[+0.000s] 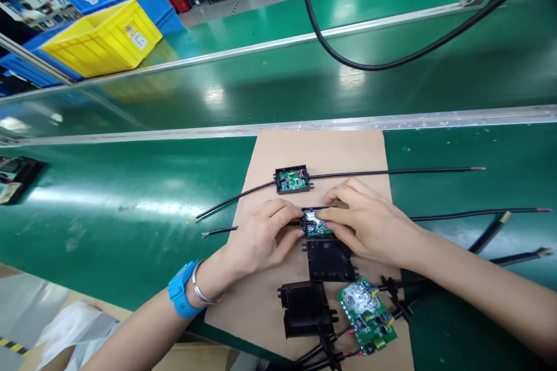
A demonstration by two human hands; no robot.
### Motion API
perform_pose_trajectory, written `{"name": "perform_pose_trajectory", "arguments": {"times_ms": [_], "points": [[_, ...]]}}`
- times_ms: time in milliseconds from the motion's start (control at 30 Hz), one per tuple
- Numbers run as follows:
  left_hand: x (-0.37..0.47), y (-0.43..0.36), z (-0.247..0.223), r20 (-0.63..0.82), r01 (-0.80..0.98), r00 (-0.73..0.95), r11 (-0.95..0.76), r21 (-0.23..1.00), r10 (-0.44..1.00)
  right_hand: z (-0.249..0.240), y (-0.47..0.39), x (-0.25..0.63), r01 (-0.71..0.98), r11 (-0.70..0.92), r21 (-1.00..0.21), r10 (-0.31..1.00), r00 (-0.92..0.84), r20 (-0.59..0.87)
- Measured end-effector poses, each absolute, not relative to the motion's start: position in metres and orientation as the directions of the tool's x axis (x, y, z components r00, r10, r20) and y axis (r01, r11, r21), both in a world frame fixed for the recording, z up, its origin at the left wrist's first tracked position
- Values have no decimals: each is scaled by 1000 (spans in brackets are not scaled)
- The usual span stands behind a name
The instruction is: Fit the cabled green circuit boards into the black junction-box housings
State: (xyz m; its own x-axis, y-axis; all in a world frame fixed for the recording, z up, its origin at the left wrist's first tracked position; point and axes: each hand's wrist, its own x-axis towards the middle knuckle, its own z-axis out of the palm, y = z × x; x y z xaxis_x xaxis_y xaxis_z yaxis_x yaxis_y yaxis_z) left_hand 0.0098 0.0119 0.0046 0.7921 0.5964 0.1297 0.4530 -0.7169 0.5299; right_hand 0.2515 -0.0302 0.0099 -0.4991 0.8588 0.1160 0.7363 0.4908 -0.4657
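We've got a smooth, glossy green tabletop (130,185) that throws back the lights in bright streaks, with a dull silvery metal rail (195,132) running across it. Our cardboard sheet (322,148) is plain matt brown, pretty flat looking. The empty housings (306,308) look like black plastic, mostly matt with a faint sheen. The loose circuit board (364,308) is shiny green with bright silvery solder patches, and the black cable (374,66) has a smooth rubbery jacket. The yellow bin (102,37) is smooth plastic with a soft shine. On us: a polished metal bangle (199,285) and a matt blue wristband (181,290).
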Motion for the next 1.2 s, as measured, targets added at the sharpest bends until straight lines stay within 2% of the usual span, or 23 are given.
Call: {"name": "perform_pose_trajectory", "arguments": {"times_ms": [167, 400, 500, 667, 800, 900, 1100, 1200], "points": [[15, 15, 12, 75, 409, 868, -792, 453, 491, 5, -20, 244, 736, 563, -377, 805, -592, 47], [18, 18, 20, -22, 386, 918, -879, 280, 396, -1, -16, 244, 705, 619, -347, 771, -630, 95], [22, 21, 25, -83, 382, 924, -890, 249, 374, -2, -18, 243, 706, 618, -347, 775, -622, 114], [24, 25, 21, -43, 375, 923, -872, 313, 382, -1, -19, 244, 693, 561, -452, 802, -591, 89], [14, 30, 10, 71, 370, 891, -807, 460, 449, 3, -28, 254, 693, 514, -506, 843, -518, 146], [9, 29, 7, 57, 418, 850, -735, 534, 524, 8, -37, 255, 741, 484, -465, 870, -465, 164], [17, 21, 5, 156, 415, 810, -741, 527, 565, 13, -48, 224, 811, 534, -240, 845, -496, 202], [20, 20, 0, 194, 406, 800, -750, 522, 568, 11, -47, 211, 811, 540, -224, 840, -503, 204]]}}
